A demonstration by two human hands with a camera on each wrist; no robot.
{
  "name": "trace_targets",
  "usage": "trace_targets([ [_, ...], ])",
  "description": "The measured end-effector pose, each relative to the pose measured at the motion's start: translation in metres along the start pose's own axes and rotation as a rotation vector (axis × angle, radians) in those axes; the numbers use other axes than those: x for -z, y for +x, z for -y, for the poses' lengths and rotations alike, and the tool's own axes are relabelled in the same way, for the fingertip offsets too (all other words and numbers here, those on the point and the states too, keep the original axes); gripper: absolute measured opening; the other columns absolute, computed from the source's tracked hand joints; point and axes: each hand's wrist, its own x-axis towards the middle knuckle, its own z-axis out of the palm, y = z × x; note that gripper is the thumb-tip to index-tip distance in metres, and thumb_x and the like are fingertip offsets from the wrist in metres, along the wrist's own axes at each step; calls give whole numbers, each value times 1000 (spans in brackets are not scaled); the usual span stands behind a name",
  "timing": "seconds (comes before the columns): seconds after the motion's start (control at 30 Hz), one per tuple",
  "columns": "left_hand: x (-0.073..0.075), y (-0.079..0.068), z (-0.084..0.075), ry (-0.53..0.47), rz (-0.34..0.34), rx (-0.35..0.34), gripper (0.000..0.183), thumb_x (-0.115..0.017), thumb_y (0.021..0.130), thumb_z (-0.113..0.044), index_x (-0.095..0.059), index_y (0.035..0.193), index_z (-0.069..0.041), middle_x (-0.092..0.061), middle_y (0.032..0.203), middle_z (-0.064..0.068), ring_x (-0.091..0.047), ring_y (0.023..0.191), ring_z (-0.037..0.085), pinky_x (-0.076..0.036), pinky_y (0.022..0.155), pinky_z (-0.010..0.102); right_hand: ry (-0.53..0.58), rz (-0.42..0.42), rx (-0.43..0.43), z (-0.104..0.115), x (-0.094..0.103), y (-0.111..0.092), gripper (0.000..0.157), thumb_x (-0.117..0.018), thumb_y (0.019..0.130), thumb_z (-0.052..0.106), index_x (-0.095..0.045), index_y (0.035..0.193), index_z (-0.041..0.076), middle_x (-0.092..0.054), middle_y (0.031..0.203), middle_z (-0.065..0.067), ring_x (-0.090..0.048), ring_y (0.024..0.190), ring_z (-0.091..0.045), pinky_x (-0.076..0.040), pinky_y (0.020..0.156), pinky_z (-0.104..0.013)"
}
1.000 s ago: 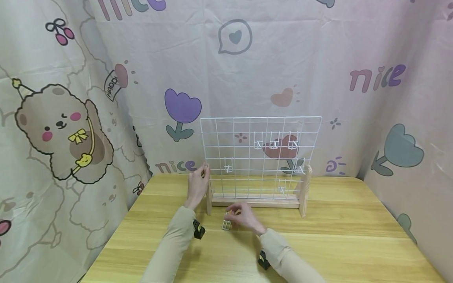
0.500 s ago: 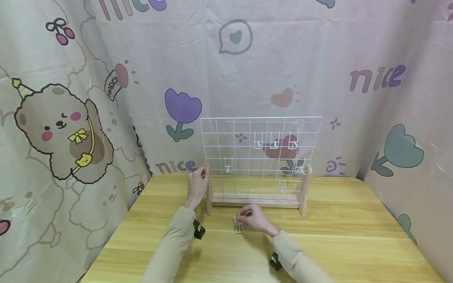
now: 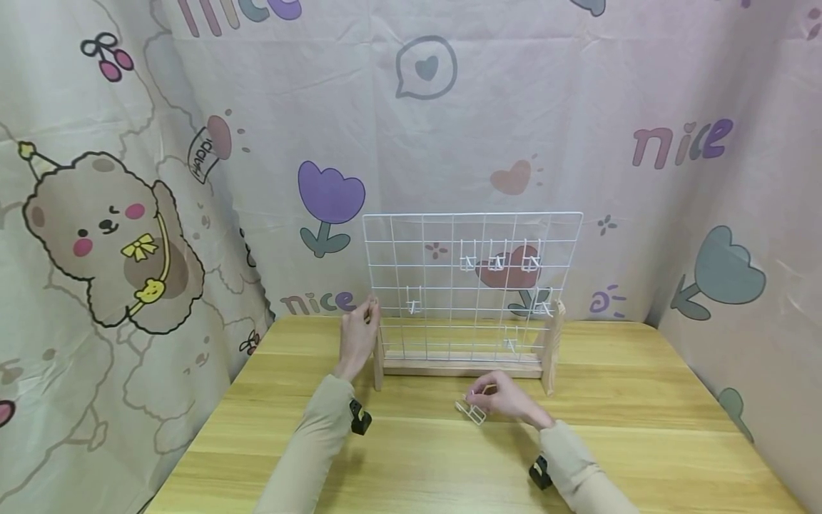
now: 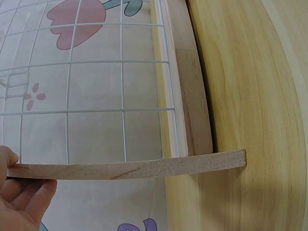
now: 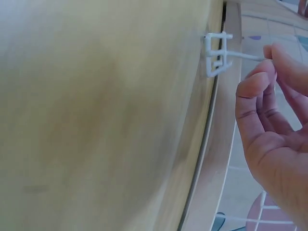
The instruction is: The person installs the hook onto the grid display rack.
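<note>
A white wire grid panel [image 3: 452, 288] stands upright in a wooden stand [image 3: 462, 370] on the table. My left hand [image 3: 358, 339] grips the top of the stand's left side post [image 4: 120, 169], thumb on one face and fingers on the other in the left wrist view. In front of the stand, my right hand [image 3: 504, 395] pinches a white wire hook [image 5: 217, 54] by its prong, between thumb and fingertips. The hook's square back frame points away from the fingers, just above the table.
Several similar white hooks hang on the grid, among them one at upper right [image 3: 531, 263], one at left [image 3: 414, 305] and one low down [image 3: 510, 344]. The wooden table [image 3: 411, 464] ends at a printed curtain [image 3: 411, 143] behind and at both sides.
My right hand has moved to the right along the front of the stand, carrying the hook, which has turned and now slants. The left hand stays on the side post.
</note>
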Motion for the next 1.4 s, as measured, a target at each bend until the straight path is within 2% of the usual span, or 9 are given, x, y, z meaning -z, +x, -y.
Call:
trace_targets([
  [0.17, 0, 0, 0, 8, -6, -13, 25, -56, 104, -13, -68, 115, 5, -61, 132, 28, -67, 114, 40, -65, 71, 39, -10, 22, -18, -4, 2, -1, 31, -73, 88, 5, -66, 113, -11, -66, 85, -18, -57, 63, -7, -52, 52, -17],
  [0.3, -1, -1, 0, 14, -6, -18, 29, -56, 103, -13, -65, 123, 6, -61, 130, 29, -71, 108, 41, -65, 72, 39, 10, 33, -75, -5, 2, -2, 51, -78, 81, -3, -55, 124, -15, -62, 83, -13, -56, 66, -10, -53, 53, -18],
  [0.43, -1, -1, 0, 14, -10, -20, 32, -57, 103, -14, -63, 126, 8, -62, 129, 30, -71, 107, 42, -64, 81, 42, 19, 27, -112, -6, 0, -2, 55, -78, 76, -8, -52, 125, -15, -60, 83, -16, -54, 66, -11, -51, 52, -16],
  [0.57, -1, -1, 0, 18, -13, -21, 31, -56, 104, -15, -65, 124, 7, -61, 130, 29, -69, 111, 42, -64, 83, 42, 10, 27, -121, -7, -1, -1, 52, -76, 74, -12, -54, 122, -14, -61, 81, -15, -53, 66, -11, -48, 51, -15],
  [0.73, 0, -1, 0, 11, -1, -10, 32, -55, 104, -15, -62, 128, 6, -61, 131, 29, -73, 104, 40, -65, 65, 34, -7, 23, -131, -8, -2, -1, 48, -75, 73, -14, -57, 117, -13, -61, 80, -14, -54, 66, -12, -47, 51, -14],
  [0.8, 1, -1, 0, 17, -1, -9, 33, -55, 104, -16, -62, 129, 6, -61, 130, 29, -73, 104, 40, -64, 63, 32, -18, 22, -128, -8, -2, -1, 47, -75, 73, -14, -58, 116, -13, -62, 79, -13, -54, 65, -12, -47, 51, -14],
  [1.07, -1, 0, 1, 28, -16, -25, 30, -55, 104, -14, -65, 124, 6, -63, 128, 29, -70, 109, 41, -65, 71, 40, -27, 16, -137, -8, -2, -1, 42, -75, 73, -12, -60, 112, -12, -62, 77, -9, -54, 64, -11, -47, 51, -15],
  [1.2, -1, 0, 1, 30, -15, -20, 32, -57, 103, -12, -63, 128, 7, -63, 128, 29, -69, 110, 41, -65, 75, 42, -28, 9, -144, -8, -2, -1, 37, -76, 73, -12, -63, 108, -11, -63, 77, -9, -54, 64, -11, -47, 51, -15],
  [1.4, 0, -2, 1, 30, -6, -9, 35, -56, 103, -13, -59, 132, 7, -63, 129, 28, -73, 106, 39, -65, 72, 39, -30, 7, -144, -7, -2, -1, 24, -76, 73, -12, -66, 95, -11, -64, 76, -9, -54, 66, -9, -46, 51, -13],
])
